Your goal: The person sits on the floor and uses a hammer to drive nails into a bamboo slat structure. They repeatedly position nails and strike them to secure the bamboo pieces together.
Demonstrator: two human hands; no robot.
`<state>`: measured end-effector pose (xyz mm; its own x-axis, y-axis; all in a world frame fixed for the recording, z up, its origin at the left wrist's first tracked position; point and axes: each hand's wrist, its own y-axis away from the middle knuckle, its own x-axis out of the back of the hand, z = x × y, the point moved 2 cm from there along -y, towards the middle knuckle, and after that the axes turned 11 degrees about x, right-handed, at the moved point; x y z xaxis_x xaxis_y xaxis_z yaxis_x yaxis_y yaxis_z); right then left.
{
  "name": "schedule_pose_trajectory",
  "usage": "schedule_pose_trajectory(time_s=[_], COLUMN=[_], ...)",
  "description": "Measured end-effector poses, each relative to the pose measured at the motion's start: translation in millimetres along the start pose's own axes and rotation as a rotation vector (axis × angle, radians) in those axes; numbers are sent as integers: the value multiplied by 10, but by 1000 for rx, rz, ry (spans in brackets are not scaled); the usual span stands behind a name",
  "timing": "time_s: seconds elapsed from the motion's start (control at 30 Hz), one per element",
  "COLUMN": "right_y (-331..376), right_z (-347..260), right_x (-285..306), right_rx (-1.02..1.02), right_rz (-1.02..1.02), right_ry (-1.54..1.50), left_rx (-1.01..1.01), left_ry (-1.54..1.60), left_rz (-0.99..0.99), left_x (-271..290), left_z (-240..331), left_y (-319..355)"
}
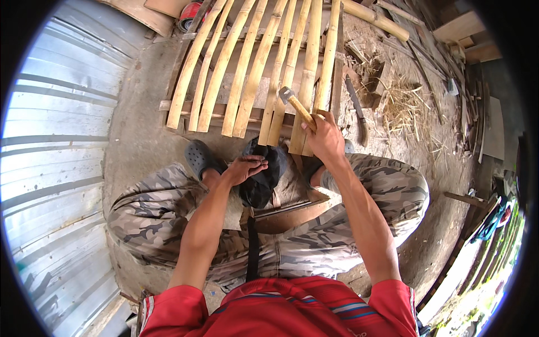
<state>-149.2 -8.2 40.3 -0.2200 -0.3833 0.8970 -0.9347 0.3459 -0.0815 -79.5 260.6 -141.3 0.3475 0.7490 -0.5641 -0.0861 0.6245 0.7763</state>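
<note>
My right hand [326,138] is closed round the wooden handle of a hammer [301,111]. Its metal head is over the near ends of a row of split bamboo slats [252,73]. The slats lie side by side across wooden crosspieces [261,114]. My left hand [245,169] is over a black cloth or plastic bag [259,190] between my legs. The left thumb and fingers are pinched together; what they hold, if anything, is too small to name.
A long knife [356,106] lies on the floor right of the slats, near straw-like shavings [405,108]. A thick bamboo pole [379,21] is at the back right. Corrugated metal sheeting [59,146] stands along the left. A wooden board [286,218] lies between my legs.
</note>
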Motion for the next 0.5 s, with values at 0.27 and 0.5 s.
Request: schedule_pose_trajectory(time_s=[0.27,0.5], right_y=[-228,-330], right_z=[-259,-399], right_x=[188,279], right_rx=[-161,-97], right_rz=[-77,27], right_ry=[-112,-199], left_rx=[44,66], left_ry=[-63,-183], left_rz=[-5,-18], left_x=[-235,-480], left_z=[408,535], left_y=[271,600])
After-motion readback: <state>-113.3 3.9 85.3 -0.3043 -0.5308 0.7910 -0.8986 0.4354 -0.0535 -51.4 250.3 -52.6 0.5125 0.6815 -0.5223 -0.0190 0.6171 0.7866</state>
